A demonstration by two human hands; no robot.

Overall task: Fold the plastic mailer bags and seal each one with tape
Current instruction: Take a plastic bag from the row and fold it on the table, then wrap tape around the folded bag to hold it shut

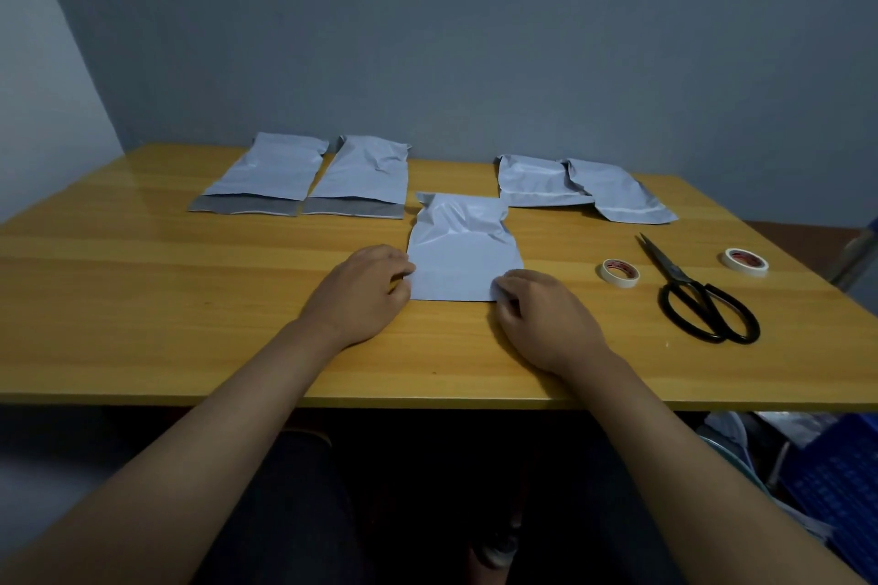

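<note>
Both hands work the near edge of the centre mailer bag (463,252), which lies flat on the worktop (142,299) directly in front of the person. The left hand (363,295) pinches the bag's near-left corner with curled fingers. The right hand (541,318) pinches the near-right corner in the same way. The near end of this bag appears already folded over; its far end is wrinkled. No tape is visible on it, so sealing is judged outstanding.

Far left, two mailer bags (304,176) lie side by side with grey flaps open: not yet folded. Far right, two further mailer bags (584,188) overlap and show no open flap, so they are likely finished; their tape cannot be confirmed.

To the right lie a tape roll (618,272), black scissors (698,295) and a second tape roll (746,260), all untouched.
</note>
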